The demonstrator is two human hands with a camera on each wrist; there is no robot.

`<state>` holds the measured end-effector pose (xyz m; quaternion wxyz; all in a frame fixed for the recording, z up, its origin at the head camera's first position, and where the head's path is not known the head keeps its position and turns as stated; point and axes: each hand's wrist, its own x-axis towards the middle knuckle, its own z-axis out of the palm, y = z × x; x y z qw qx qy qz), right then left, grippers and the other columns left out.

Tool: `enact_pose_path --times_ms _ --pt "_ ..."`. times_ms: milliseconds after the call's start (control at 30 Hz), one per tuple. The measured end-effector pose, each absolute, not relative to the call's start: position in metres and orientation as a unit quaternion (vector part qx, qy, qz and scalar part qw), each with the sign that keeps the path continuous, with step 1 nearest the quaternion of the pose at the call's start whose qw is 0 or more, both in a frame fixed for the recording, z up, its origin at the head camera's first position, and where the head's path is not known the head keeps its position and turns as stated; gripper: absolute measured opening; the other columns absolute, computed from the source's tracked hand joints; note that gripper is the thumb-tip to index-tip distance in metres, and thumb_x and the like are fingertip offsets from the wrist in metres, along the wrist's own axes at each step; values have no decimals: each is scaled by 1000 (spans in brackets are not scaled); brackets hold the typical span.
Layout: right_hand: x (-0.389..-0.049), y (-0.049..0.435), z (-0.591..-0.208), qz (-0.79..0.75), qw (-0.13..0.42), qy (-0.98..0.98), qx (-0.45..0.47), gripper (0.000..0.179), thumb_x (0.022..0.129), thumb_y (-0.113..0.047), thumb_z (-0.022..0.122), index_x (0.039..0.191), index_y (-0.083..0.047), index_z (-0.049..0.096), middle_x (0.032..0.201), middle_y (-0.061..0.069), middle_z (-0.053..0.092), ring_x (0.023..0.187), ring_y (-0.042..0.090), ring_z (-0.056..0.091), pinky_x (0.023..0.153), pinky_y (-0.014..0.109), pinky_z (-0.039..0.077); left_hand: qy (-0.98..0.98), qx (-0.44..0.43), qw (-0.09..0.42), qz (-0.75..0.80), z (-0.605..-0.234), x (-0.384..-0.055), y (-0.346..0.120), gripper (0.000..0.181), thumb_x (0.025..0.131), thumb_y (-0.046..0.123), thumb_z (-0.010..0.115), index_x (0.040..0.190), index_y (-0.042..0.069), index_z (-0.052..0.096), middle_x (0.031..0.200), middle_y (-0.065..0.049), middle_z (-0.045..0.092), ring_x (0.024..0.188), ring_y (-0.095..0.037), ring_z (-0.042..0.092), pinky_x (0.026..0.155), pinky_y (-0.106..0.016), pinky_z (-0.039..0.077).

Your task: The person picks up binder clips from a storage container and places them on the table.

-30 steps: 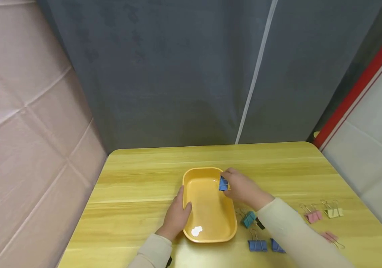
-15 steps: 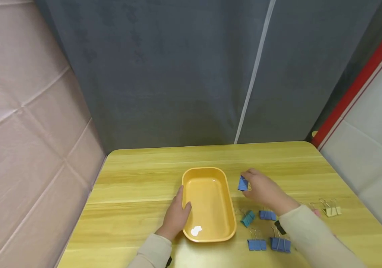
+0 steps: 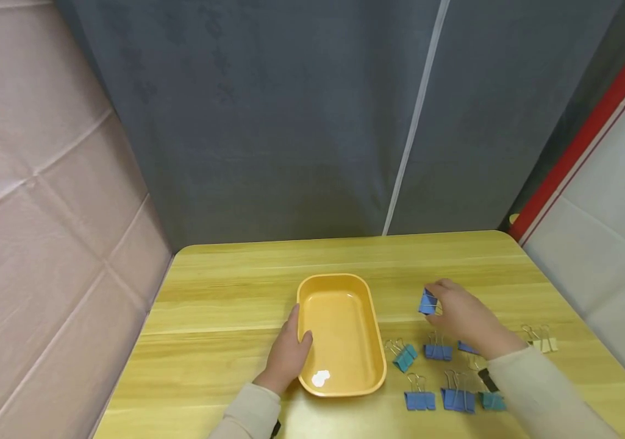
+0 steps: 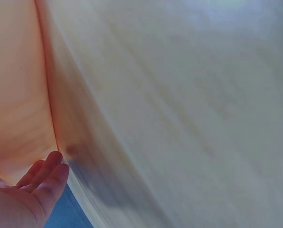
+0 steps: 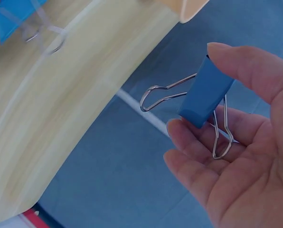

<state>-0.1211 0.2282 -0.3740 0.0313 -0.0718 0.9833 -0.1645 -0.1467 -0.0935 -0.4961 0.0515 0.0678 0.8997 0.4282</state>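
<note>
My right hand [image 3: 468,317] pinches a blue binder clip [image 3: 428,302] above the table, right of the yellow tray [image 3: 339,347]. In the right wrist view, the thumb and curled fingers hold the blue body of the clip [image 5: 205,95], and its two wire handles spread apart. My left hand [image 3: 283,356] holds the tray's left side, thumb over the rim and fingers along the outer wall [image 4: 18,85]. Nearest the tray lie a teal binder clip [image 3: 405,358] and a blue one [image 3: 419,400].
More binder clips lie on the wooden table [image 3: 224,305]: blue ones [image 3: 438,352], a teal one [image 3: 492,401] and a pale yellow one [image 3: 547,345]. The right forearm hides part of that area. A dark curtain [image 3: 290,122] hangs behind the table's far edge.
My right hand has moved rightward from over the tray's right rim, carrying the blue binder clip. More clips show now where the forearm covered them. The left hand and tray stay put.
</note>
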Motion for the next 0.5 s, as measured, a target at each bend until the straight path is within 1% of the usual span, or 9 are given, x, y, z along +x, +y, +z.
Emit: enact_pose_path --times_ms 100,300,500 --pt "-119 240 -375 -164 35 983 -70 63 80 -10 76 129 16 48 123 31 53 107 47 55 83 53 53 899 67 53 429 -495 -147 -93 64 99 20 51 153 6 20 150 -24 35 133 -43 39 107 -57 36" --pt "-114 260 -381 -151 29 986 -63 62 78 -10 77 126 18 50 119 33 53 104 49 55 81 55 53 898 68 53 431 -495 -147 -93 64 99 19 51 153 5 20 151 -23 35 134 -43 38 108 -57 35" --pt "-110 278 -389 -159 50 985 -38 63 79 -12 76 127 19 48 117 34 52 100 47 57 80 55 53 898 66 54 431 -496 -147 -93 64 99 19 51 154 6 20 151 -23 34 134 -43 38 109 -57 34"
